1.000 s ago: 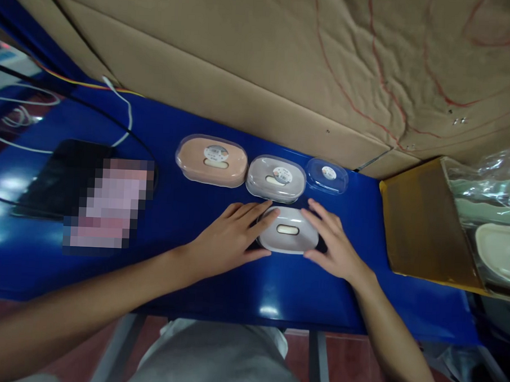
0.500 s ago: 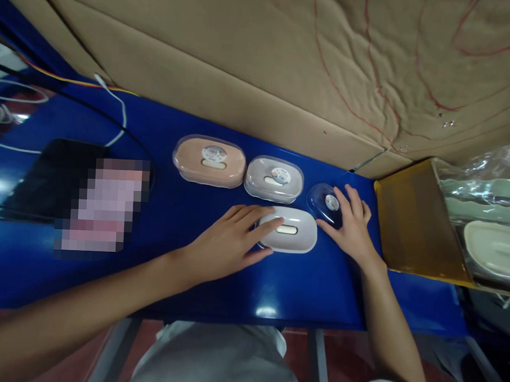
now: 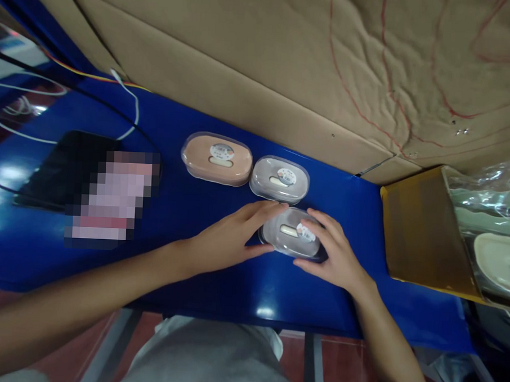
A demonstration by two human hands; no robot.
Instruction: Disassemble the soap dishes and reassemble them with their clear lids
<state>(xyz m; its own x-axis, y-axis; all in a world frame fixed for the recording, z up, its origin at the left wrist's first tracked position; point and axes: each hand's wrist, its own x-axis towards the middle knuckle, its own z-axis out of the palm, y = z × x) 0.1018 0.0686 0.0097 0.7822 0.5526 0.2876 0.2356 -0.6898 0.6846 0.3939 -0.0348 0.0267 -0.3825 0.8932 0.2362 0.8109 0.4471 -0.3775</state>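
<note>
A grey soap box (image 3: 278, 224) lies on the table in front of me, with a pale oval slot in its middle. Its clear lid (image 3: 306, 232), marked by a round sticker, sits over the box; whether it is fully seated I cannot tell. My left hand (image 3: 223, 237) grips the left end of the box, thumb at the near side and fingers at the far side. From the right, my right hand (image 3: 339, 254) is curled around the lid. Just behind stand a lidded grey soap box (image 3: 276, 172) and a lidded peach soap box (image 3: 201, 157), side by side.
On the left lie a dark flat device (image 3: 48, 173) and a blurred-out pinkish object (image 3: 111, 199), with cables (image 3: 135, 110) behind. A cardboard sheet (image 3: 258, 109) walls the back. An open carton (image 3: 426, 232) at the right holds pale green and cream pieces.
My right hand has brought the clear lid leftward from the table onto the grey box. My left hand has stayed at the box's left end. The view has shifted slightly.
</note>
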